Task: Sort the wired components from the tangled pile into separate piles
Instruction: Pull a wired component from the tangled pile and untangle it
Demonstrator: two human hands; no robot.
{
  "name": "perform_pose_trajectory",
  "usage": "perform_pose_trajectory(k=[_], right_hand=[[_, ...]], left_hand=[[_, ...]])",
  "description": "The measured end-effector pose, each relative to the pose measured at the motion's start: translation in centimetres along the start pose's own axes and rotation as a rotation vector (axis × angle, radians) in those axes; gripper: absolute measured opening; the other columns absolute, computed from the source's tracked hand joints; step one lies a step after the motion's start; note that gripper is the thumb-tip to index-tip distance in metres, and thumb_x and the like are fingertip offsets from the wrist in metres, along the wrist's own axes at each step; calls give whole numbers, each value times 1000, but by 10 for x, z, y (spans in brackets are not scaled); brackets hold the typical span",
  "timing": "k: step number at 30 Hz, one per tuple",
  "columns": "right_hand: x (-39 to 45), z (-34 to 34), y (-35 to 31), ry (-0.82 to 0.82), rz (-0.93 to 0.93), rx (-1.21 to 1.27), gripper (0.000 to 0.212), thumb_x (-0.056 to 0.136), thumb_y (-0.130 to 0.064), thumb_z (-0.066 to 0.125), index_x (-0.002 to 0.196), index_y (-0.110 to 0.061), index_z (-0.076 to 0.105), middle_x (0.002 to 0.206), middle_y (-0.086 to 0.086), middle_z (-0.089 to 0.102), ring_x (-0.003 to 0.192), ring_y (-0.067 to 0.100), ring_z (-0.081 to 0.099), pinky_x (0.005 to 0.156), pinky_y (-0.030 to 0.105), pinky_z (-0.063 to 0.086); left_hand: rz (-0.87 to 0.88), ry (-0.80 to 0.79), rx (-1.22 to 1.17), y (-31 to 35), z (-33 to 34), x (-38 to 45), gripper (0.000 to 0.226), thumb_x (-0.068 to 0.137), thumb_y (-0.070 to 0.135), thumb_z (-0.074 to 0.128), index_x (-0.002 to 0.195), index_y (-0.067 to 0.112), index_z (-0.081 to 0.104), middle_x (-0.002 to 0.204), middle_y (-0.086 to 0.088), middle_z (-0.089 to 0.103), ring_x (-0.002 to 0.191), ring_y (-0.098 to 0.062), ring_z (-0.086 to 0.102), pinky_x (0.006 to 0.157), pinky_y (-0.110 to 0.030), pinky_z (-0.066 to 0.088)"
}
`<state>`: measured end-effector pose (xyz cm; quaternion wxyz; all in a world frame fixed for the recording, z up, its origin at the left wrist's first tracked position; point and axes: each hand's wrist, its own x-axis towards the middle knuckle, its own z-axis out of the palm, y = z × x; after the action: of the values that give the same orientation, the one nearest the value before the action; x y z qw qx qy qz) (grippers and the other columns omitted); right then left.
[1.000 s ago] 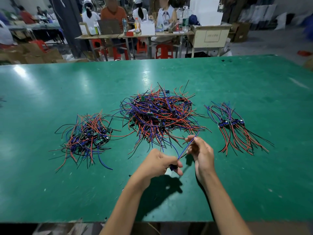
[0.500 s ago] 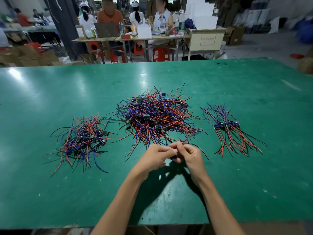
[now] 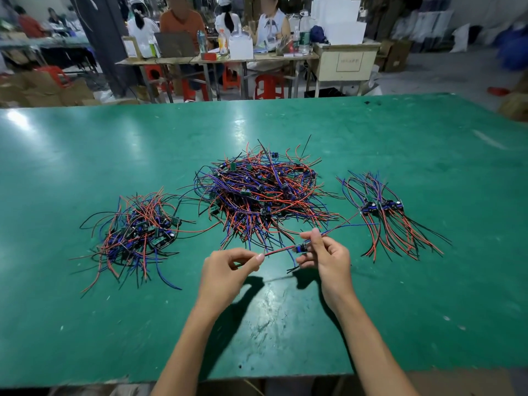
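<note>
Grip: left hand (image 3: 228, 270) pinches the red wire end of one wired component (image 3: 300, 248) between thumb and forefinger; right hand (image 3: 328, 257) pinches the blue wires on the other side of its small board. The piece is held stretched between both hands, just above the table (image 3: 85, 324), in front of the tangled pile (image 3: 263, 192).

Risks, as judged:
- The blue and red leads running right from the right hand pass close to the right pile (image 3: 383, 212). They could snag there and drag aligned pieces out of order.
- A loose lead hangs under the board; it may catch stray ends at the near edge of the tangled pile.
- Pulling hard on thin wires could strain their joints at the board.
- The left pile (image 3: 137, 230) is itself loose; a careless drop there could re-tangle it.
</note>
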<state>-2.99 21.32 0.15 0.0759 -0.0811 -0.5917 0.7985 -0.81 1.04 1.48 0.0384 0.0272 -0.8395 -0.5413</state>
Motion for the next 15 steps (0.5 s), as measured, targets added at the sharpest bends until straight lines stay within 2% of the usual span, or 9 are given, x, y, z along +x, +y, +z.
perform_pose_trajectory(k=[5, 7, 10, 12, 15], right_hand=[[3, -1, 1, 3, 7, 47, 27, 102, -28, 57, 97, -8, 74, 64, 0, 69, 54, 12, 66, 53, 17, 55], [3, 0, 3, -11, -4, 51, 24, 102, -24, 57, 99, -8, 74, 69, 1, 72, 62, 15, 71, 57, 18, 57], [5, 0, 6, -30, -22, 46, 21, 102, -19, 57, 100, -8, 75, 88, 7, 78, 80, 19, 75, 71, 21, 60], [7, -2, 8, -73, -22, 50, 20, 102, -16, 55, 103, -9, 74, 99, 9, 78, 93, 18, 74, 81, 22, 58], [10, -9, 8, -146, 20, 119, 22, 99, -18, 57, 112, -7, 71, 112, 11, 77, 106, 15, 71, 86, 21, 56]], left_hand=[[88, 202, 32, -20, 3, -7, 2, 84, 35, 80, 82, 36, 80, 73, 22, 72, 58, -3, 51, 62, -25, 43], [110, 247, 25, -25, 4, -10, 8, 82, 32, 82, 83, 39, 79, 73, 23, 70, 63, -5, 53, 65, -21, 41], [171, 292, 16, -27, 3, -10, 18, 79, 26, 85, 84, 42, 79, 84, 25, 72, 80, -9, 61, 70, -9, 40], [182, 309, -15, -31, 0, -11, 22, 76, 21, 87, 84, 41, 79, 84, 26, 73, 82, -10, 62, 70, -9, 41], [177, 319, -51, -38, -3, -11, 23, 74, 19, 88, 83, 38, 80, 83, 24, 73, 81, -9, 62, 68, -12, 42]])
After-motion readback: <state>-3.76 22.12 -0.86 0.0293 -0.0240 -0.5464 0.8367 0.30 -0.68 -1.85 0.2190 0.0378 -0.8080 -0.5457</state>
